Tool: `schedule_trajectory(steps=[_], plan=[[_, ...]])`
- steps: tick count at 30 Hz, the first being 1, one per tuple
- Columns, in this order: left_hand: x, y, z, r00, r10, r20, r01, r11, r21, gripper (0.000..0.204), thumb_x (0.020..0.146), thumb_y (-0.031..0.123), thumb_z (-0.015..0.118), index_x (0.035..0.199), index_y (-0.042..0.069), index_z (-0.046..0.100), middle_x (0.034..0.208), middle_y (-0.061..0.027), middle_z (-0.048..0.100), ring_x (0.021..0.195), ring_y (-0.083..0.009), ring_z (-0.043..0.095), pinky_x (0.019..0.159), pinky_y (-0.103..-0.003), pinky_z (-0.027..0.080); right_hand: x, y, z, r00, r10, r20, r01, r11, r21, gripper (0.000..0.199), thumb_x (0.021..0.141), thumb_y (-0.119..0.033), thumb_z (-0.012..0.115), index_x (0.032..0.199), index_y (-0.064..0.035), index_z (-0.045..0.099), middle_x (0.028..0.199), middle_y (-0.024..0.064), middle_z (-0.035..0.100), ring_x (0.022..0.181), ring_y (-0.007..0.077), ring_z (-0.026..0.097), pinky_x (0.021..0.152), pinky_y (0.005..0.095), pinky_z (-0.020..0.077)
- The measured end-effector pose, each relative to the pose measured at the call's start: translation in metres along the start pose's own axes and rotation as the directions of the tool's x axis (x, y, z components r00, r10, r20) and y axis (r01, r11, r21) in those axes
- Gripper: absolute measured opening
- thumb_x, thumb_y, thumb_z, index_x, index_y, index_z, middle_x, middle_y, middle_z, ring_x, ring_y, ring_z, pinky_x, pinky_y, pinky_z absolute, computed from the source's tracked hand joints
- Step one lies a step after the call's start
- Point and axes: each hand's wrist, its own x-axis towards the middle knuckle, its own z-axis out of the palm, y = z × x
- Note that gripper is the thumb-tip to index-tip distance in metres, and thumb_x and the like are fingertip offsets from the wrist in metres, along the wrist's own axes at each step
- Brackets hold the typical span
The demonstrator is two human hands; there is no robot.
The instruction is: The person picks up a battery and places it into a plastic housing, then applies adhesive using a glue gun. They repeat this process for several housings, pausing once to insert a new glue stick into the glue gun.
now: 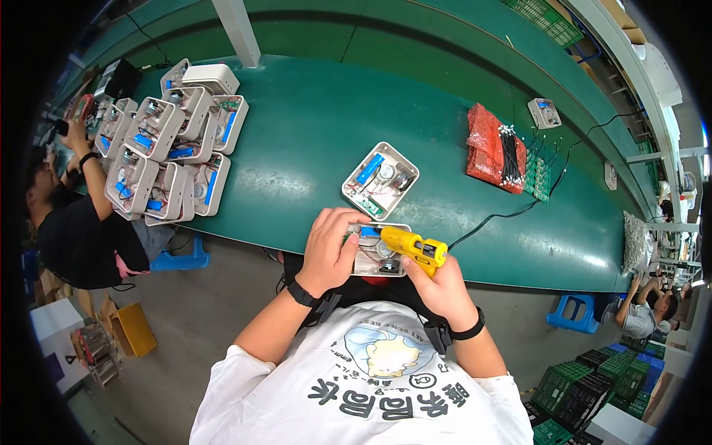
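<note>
My right hand grips a yellow hot glue gun, its nozzle pointing left over an open white plastic housing at the table's near edge. Inside that housing lie a blue battery, wires and a round black part. With curled fingers my left hand holds the housing's left side and hides part of it. Just beyond stands a second open white housing, with a blue battery, a round silver part and a green circuit board. The glue gun's tip is partly hidden against the housing.
Stacked white housings fill the table's left end, beside a seated co-worker. To the right lie a red bubble-wrap pack, black cables and green circuit boards. A black cord crosses the green table.
</note>
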Motion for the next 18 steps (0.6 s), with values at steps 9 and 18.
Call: schedule_trajectory(steps=[9, 18], plan=[[-0.028, 0.031, -0.048, 0.996, 0.015, 0.088, -0.044, 0.939, 0.341, 0.095, 0.065, 0.049, 0.102, 0.140, 0.005, 0.066, 0.134, -0.0187, 0.069, 0.122, -0.0405, 0.064, 0.110, -0.048, 0.050, -0.010, 0.028, -0.018, 0.972, 0.153, 0.180, -0.210, 0.909, 0.361, 0.029, 0.109, -0.016, 0.071, 0.132, 0.0016, 0.073, 0.108, 0.0129, 0.080, 0.077, 0.0150, 0.072, 0.067, 0.0345, 0.0599], [0.005, -0.039, -0.095, 0.857, -0.084, -0.508, 0.305, 0.878, 0.368, 0.093, 0.078, 0.030, 0.100, 0.153, 0.001, 0.052, 0.156, -0.0238, 0.054, 0.137, -0.0455, 0.059, 0.113, -0.053, 0.054, -0.016, 0.100, -0.031, 0.995, 0.063, -0.081, 0.020, 0.654, 0.756, 0.026, 0.113, -0.026, 0.060, 0.113, 0.0000, 0.063, 0.109, 0.0181, 0.070, 0.062, 0.0176, 0.059, 0.057, 0.0355, 0.0549]])
